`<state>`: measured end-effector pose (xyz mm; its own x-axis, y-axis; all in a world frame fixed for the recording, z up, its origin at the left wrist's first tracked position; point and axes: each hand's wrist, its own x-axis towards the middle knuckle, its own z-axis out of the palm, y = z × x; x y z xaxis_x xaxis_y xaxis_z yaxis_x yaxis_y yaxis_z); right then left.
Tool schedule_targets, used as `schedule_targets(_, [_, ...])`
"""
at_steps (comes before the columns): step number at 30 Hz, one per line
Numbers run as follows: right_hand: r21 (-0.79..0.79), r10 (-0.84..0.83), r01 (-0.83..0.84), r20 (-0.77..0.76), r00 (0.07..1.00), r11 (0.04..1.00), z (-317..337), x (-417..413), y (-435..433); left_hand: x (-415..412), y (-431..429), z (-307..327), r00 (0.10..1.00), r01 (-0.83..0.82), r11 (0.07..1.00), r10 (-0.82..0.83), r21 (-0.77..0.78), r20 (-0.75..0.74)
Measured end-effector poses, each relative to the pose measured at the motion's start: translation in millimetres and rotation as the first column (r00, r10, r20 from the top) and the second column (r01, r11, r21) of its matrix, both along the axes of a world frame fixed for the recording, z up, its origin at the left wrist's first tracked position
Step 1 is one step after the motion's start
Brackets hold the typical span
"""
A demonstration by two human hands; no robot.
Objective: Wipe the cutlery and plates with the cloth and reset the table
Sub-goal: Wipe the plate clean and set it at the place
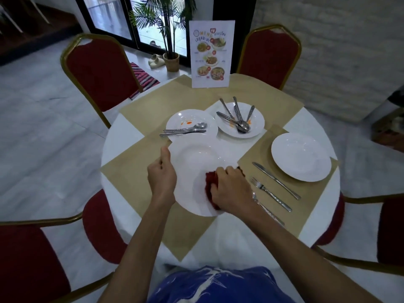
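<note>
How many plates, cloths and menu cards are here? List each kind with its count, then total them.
Plates: 4 (held plate, far left plate, far right plate, bare plate)
Cloth: 1
Menu card: 1
Total: 6

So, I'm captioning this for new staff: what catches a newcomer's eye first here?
Front and centre, the right hand grips a red cloth against a white plate that the left hand holds by its rim. Behind it, a sauce-stained plate and a cutlery-filled plate wait; a clean plate sits at right.
</note>
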<state>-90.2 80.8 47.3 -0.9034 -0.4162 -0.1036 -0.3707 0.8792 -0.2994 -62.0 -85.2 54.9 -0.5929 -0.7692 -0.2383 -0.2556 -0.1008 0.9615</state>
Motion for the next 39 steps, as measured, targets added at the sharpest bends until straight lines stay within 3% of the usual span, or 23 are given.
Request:
schedule_targets(4, [-0.209,0.069,-0.026,0.199,0.978,0.978,16,29,-26,1,7,-6,1.000,0.020,1.000,-0.020,-0.003,-0.004])
schedule_targets(8, [-0.512,0.007,0.132,0.260,0.965,0.849,23,30,-34,-4,21,1,0.996,0.090,0.995,-0.090,-0.032,-0.005])
schedule_targets(11, [-0.610,0.097,0.098,0.279,0.955,0.786,17,44,-22,-10,10,4,0.995,0.098,0.995,-0.098,-0.037,-0.019])
schedule_targets(13, [-0.539,0.136,-0.013,0.188,0.973,0.842,9,50,-7,-12,-4,0,0.996,0.083,0.997,-0.083,-0.002,-0.026])
schedule_targets(15, [-0.372,0.138,-0.087,0.114,0.984,0.924,5,38,11,-10,-10,0,0.997,0.074,0.997,-0.074,0.024,-0.007])
schedule_targets(18, [-0.157,0.092,-0.085,0.036,0.995,0.984,5,0,32,-5,-7,3,0.995,0.102,0.990,-0.101,0.096,-0.013])
schedule_targets(22, [-0.242,-0.080,0.039,-0.159,0.984,0.969,0,-41,33,-1,11,0,0.976,0.212,0.956,-0.218,0.205,0.009])
schedule_targets(24, [-0.336,-0.145,0.089,-0.146,0.979,0.938,1,-37,12,-1,29,-3,0.967,0.245,0.947,-0.254,0.210,0.020])
schedule_targets(28, [-0.525,0.055,-0.079,-0.061,0.997,0.848,10,24,-21,-8,28,10,0.981,0.182,0.973,-0.189,0.144,0.034])
schedule_targets(30, [-0.504,0.172,-0.157,-0.018,0.985,0.849,10,52,-8,-8,11,16,0.989,0.147,0.980,-0.148,0.136,0.002])
schedule_targets(33, [-0.319,0.199,-0.210,-0.069,0.978,0.924,-1,37,28,0,0,23,0.994,0.105,0.988,-0.105,0.115,-0.005])
schedule_targets(36, [-0.226,0.040,-0.076,-0.160,0.986,0.971,-7,-8,47,1,9,20,0.989,0.147,0.980,-0.148,0.137,-0.001])
schedule_targets(39, [-0.261,-0.143,0.090,-0.192,0.971,0.961,-1,-34,32,-1,30,14,0.973,0.223,0.963,-0.229,0.149,0.030])
